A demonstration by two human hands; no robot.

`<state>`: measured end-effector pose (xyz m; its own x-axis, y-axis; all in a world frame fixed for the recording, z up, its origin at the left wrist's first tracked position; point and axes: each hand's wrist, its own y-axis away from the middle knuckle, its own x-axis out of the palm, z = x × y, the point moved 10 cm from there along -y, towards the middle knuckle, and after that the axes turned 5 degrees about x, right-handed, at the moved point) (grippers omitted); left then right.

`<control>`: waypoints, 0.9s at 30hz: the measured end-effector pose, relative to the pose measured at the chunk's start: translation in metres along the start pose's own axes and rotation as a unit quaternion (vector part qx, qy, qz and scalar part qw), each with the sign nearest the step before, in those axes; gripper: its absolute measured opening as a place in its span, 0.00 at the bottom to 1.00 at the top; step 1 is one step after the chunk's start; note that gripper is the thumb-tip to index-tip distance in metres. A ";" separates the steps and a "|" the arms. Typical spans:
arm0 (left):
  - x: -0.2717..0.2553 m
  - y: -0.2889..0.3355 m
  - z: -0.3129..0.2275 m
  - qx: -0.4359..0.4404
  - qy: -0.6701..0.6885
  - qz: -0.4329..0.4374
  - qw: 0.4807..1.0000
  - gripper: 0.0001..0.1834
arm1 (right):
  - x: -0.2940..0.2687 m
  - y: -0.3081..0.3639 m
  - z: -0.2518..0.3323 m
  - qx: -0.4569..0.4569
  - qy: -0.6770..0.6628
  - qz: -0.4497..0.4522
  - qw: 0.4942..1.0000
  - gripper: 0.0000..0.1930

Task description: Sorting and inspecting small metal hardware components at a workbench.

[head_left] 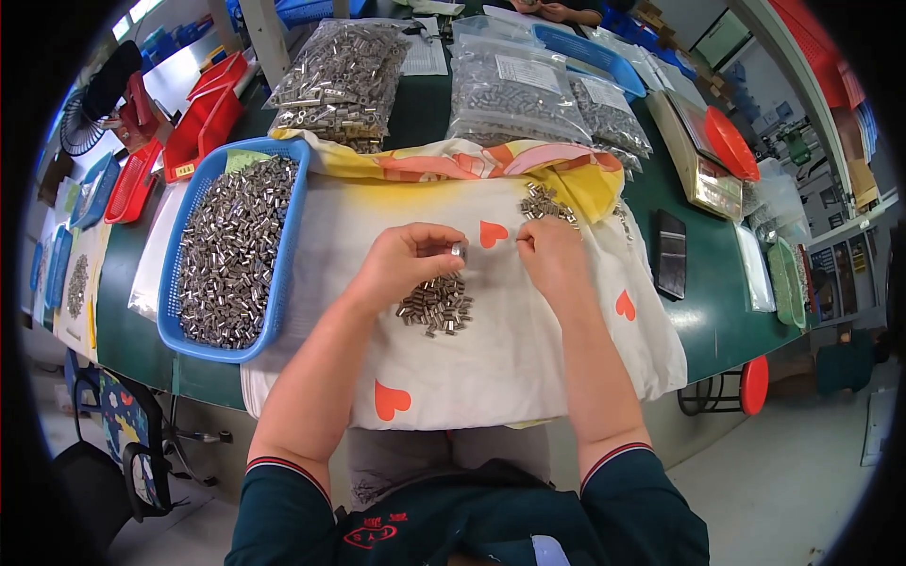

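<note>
My left hand is closed, pinching a small metal sleeve between thumb and fingers. Just below it, a loose pile of small silvery metal sleeves lies on a white cloth printed with orange hearts. My right hand is curled with its fingertips pressed together, a little apart from the left hand. Whether anything sits in that pinch cannot be made out. A second small pile of metal parts lies just beyond the right hand, by the cloth's yellow folded edge.
At left stands a blue basket full of similar metal parts. Large clear bags of parts line the back. A phone lies at right on the green table, near a red tray. Red bins stand far left.
</note>
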<state>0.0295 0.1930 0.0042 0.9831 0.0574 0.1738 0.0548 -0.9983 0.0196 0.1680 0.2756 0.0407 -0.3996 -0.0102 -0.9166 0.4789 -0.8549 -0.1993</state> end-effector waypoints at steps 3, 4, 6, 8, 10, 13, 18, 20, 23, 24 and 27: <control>-0.001 0.002 -0.003 0.015 0.036 -0.013 0.999 0.13 | 0.000 0.004 0.011 0.029 -0.175 0.038 0.983 0.03; 0.000 0.001 -0.007 0.027 0.052 -0.014 0.998 0.14 | 0.002 0.007 0.016 0.052 -0.318 0.076 0.944 0.03; 0.000 0.002 -0.007 0.021 0.053 -0.009 0.998 0.14 | 0.001 0.014 0.033 0.024 -0.362 0.099 0.927 0.03; 0.001 0.002 -0.006 0.015 0.054 -0.003 0.998 0.14 | 0.004 0.019 0.045 -0.002 -0.405 0.121 0.906 0.03; 0.003 0.003 -0.007 0.017 0.025 0.005 1.000 0.14 | 0.002 0.021 0.051 -0.023 -0.403 0.107 0.909 0.03; 0.003 0.003 0.002 0.000 0.016 0.016 1.000 0.14 | -0.001 0.022 0.053 -0.012 -0.384 0.093 0.918 0.03; 0.003 0.001 0.000 0.016 -0.023 -0.002 1.000 0.14 | -0.018 0.030 0.073 -0.149 -0.216 -0.027 0.965 0.04; 0.002 0.001 0.000 0.021 -0.026 -0.004 0.999 0.14 | -0.021 0.031 0.076 -0.163 -0.180 -0.055 0.969 0.04; -0.001 0.002 -0.005 0.019 -0.058 -0.013 0.998 0.14 | -0.021 0.025 0.066 -0.115 -0.286 -0.002 0.951 0.04; 0.001 0.002 -0.003 0.007 -0.053 -0.003 0.999 0.14 | -0.013 0.022 0.059 -0.085 -0.323 0.050 0.941 0.05; 0.002 0.004 0.002 -0.004 -0.048 0.013 0.999 0.14 | -0.003 0.021 0.058 -0.044 -0.342 0.105 0.933 0.05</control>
<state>0.0318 0.1893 0.0030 0.9964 0.0294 0.0792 0.0275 -0.9993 0.0239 0.1340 0.2272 0.0592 -0.6806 -0.5266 -0.5094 0.6531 -0.7511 -0.0960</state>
